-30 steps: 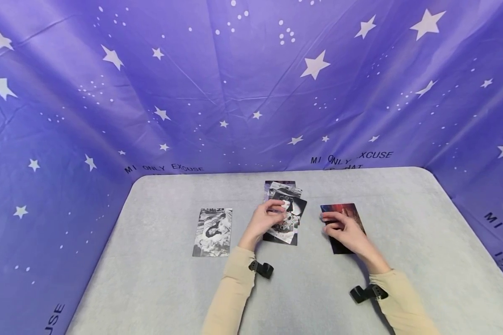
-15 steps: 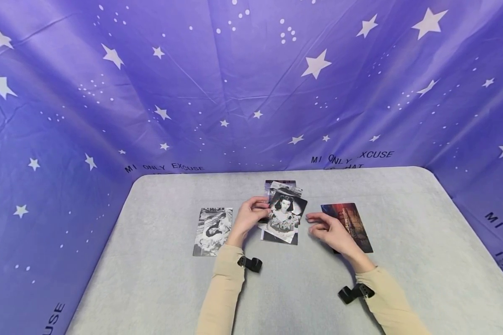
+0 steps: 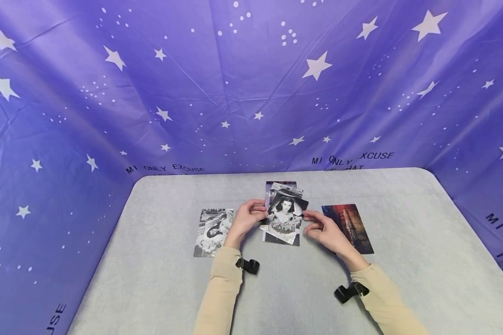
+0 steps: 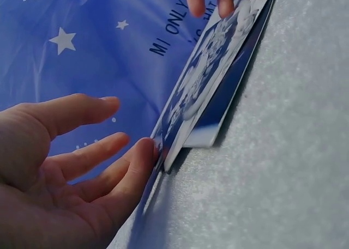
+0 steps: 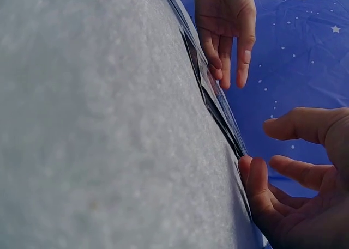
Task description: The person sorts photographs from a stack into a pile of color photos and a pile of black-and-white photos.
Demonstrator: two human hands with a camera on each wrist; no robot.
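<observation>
A loose, uneven pile of photo cards lies mid-table, topped by a tilted black-and-white portrait card (image 3: 283,219). My left hand (image 3: 245,220) is at the pile's left edge; in the left wrist view its fingertips (image 4: 145,146) touch the card edges while the thumb stays apart. On the opposite side, my right hand (image 3: 328,232) has its fingertips right at the pile's right edge, thumb raised clear in the right wrist view. Both hands have relaxed fingers and pinch nothing. The lower cards are mostly hidden.
Left of the pile lies another black-and-white photo card (image 3: 213,232), partly behind my left hand. A dark red and blue card (image 3: 352,228) lies to the right, partly covered by my right hand. Purple starry cloth (image 3: 234,83) surrounds the grey table (image 3: 151,288).
My left hand has slid off the top of the pile to its left edge. My right hand has moved left from the red and blue card to the pile's right edge.
</observation>
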